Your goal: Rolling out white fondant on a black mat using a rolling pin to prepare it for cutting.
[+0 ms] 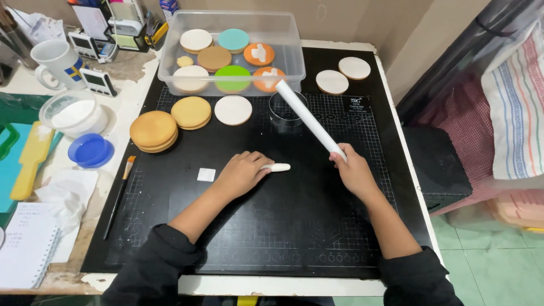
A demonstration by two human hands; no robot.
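White fondant roll lies on the black cutting mat, near mat centre, long axis running left-right. Left hand rests palm-down on its left end, fingers flat over it, not gripping; the right end pokes out toward the other hand. Right hand sits just to the right of the roll, close but apart, closed around the lower end of a white rolling pin. Pin slants up and away to the left, upper end near the metal ring cutter, so its axis crosses well above the roll. Left hand is the nearer one, already touching.

Further out: bare round cookies stacked at mat's upper left, one white-topped cookie beside them, two more white ones upper right. Clear plastic tub behind holds iced cookies in several colours. Small white square scrap left of the left hand. Thin brush on the mat's left edge, blue lid and mug on the tabletop.
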